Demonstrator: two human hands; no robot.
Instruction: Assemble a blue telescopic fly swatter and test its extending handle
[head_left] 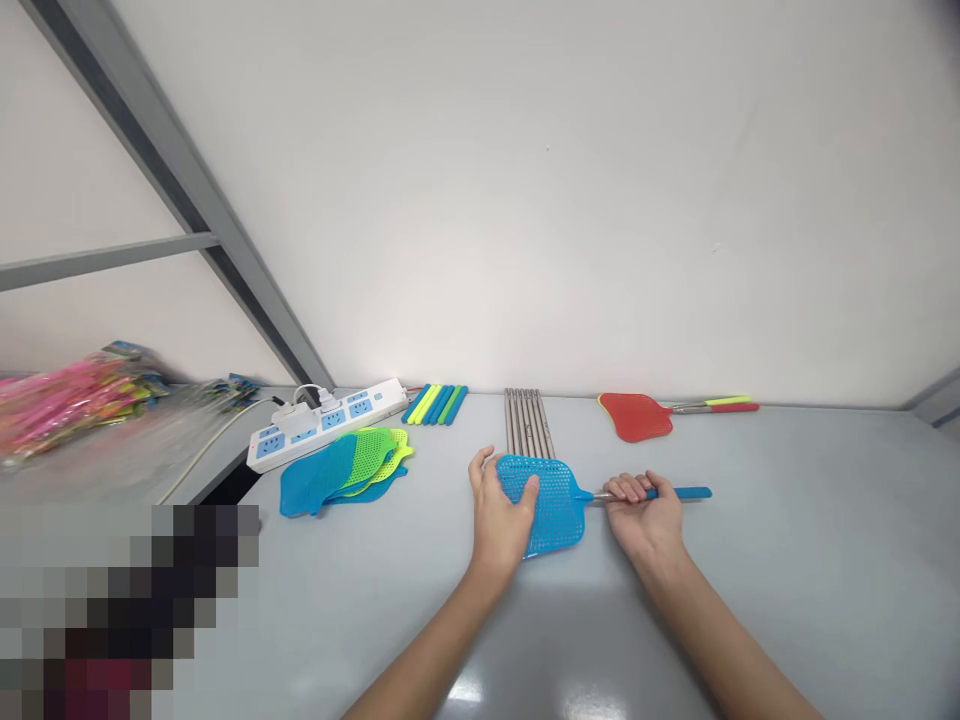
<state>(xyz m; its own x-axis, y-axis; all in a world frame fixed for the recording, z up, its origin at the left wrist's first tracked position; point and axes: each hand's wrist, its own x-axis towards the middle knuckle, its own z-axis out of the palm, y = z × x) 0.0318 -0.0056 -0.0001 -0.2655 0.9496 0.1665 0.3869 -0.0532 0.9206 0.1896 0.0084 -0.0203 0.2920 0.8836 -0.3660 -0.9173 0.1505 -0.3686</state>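
Observation:
A blue fly swatter [556, 515] is held level above the grey table, its perforated head to the left and its blue grip to the right. My left hand [501, 515] grasps the head's left edge, thumb on the upper face. Around the metal rod and the start of the grip, the fingers of my right hand [646, 508] are closed. Just behind the head lie several metal rods [528, 415] side by side, their near ends hidden by it. Further back on the right, a red fly swatter [639, 415] rests over a yellow one [727, 401].
A pile of blue, green and yellow swatter heads [330, 472] lies at left, beside a white power strip [330, 425] with plugs in it. Several coloured grips [435, 404] lie in a row near the wall. Bagged pink and yellow items [82, 400] sit far left.

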